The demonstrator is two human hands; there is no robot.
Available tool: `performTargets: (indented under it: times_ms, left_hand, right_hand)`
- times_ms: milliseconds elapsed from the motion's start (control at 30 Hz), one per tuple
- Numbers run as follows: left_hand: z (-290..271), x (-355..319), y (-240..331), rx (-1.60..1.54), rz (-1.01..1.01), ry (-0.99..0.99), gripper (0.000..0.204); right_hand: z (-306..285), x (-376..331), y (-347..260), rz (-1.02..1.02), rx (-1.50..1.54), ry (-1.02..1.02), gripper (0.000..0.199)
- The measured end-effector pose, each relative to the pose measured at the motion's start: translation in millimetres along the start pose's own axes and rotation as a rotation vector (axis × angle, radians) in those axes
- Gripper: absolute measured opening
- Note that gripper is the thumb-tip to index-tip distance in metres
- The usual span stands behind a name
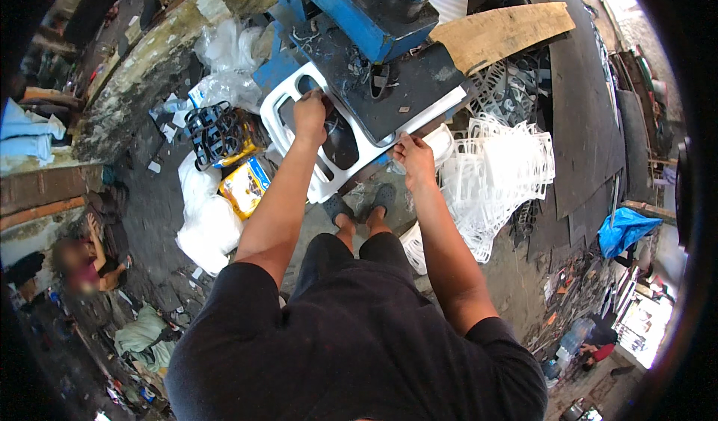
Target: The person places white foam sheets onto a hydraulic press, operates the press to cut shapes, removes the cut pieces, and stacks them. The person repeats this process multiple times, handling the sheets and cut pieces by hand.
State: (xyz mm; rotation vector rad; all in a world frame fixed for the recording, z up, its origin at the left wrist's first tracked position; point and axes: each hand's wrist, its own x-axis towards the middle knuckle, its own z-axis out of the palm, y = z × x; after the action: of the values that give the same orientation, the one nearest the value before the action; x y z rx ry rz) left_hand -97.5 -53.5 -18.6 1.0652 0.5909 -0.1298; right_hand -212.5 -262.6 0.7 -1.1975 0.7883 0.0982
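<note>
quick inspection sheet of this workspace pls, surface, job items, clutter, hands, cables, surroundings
Surface: flat dark sheet below a blue machine, specked with scraps
Job's things: white plastic frame with openings, beside the dark sheet
Clutter: white openwork pieces heaped right; black openwork pieces, yellow-and-blue package and white bag left
Hands: left hand over the frame, right hand at its near right edge; exact grips unclear
Cables: none can be made out
Surroundings: blue plastic sheet far right; people in the background both sides

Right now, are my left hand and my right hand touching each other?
Apart. The head view shows a clear gap between left hand and right hand, with white frame visible there.
</note>
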Motion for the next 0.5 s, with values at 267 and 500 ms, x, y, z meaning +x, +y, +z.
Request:
performTargets:
  times_ms: [267, 500]
  left_hand:
    - [16, 6, 29, 0.041, 0.042, -0.093, 0.066]
    - [29, 13, 34, -0.022, -0.016, -0.166, 0.078]
  right_hand:
    - [6, 19, -14, -0.100, 0.015, 0.013, 0.020]
    - [4, 42, -22, -0.062, -0.039, 0.053, 0.019]
